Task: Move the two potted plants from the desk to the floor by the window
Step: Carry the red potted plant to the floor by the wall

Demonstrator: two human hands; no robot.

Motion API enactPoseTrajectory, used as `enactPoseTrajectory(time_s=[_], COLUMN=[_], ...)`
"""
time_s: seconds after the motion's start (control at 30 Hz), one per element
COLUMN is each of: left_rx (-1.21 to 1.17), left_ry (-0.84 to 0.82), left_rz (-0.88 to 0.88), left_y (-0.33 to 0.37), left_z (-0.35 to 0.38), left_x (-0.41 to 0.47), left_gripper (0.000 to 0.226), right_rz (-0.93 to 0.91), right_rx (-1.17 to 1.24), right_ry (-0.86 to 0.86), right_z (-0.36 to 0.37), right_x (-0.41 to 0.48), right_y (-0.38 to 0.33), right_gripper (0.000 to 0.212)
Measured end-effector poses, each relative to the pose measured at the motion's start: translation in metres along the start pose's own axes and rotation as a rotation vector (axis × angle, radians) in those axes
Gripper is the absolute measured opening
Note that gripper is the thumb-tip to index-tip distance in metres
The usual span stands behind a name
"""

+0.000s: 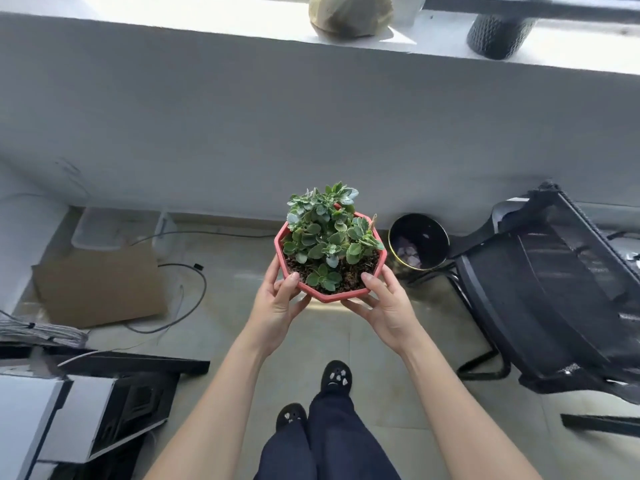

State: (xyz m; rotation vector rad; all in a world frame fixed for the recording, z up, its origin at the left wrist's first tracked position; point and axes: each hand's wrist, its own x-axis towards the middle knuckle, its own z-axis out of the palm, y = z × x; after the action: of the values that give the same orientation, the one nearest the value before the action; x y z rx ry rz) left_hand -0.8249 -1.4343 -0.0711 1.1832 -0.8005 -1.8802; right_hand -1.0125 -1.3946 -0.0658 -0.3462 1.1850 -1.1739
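Both hands held the pot (330, 299) up over the floor (363, 341), in front of the wall under the window sill (207, 22). The left hand (277, 306) gripped its near left edge, thumb on the rim, fingers (300, 304) curled beneath. The right hand (388, 306) clasped the near right edge likewise. A bin (418, 245) stood just right of the pot, a chair (554, 289) farther right, and cardboard (100, 285) lay well to its left.

Office, mesh chair (554, 289), wastebasket (419, 242), cables (187, 306)
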Motion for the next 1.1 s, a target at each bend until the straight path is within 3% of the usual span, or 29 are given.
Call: enactPoseTrajectory(time_s=[0.53,0.9,1.1], left_rx=[-0.057,-0.053,-0.072], left_ry=[0.064,0.057,0.074], left_rz=[-0.034,-0.029,-0.044], left_y=[-0.072,-0.183,-0.254], left_z=[-0.033,-0.1,-0.139], left_x=[0.171,0.289,0.353], left_gripper=[0.063,0.059,0.053], right_rz=[0.091,0.068,0.057], right_rx=[0.047,0.119,0.085], right_ry=[0.018,0.03,0.047], right_z=[-0.05,-0.102,-0.135], right_x=[0.181,0.306,0.376], right_y=[0.036,0.143,0.211], right_gripper=[0.059,0.051,0.063])
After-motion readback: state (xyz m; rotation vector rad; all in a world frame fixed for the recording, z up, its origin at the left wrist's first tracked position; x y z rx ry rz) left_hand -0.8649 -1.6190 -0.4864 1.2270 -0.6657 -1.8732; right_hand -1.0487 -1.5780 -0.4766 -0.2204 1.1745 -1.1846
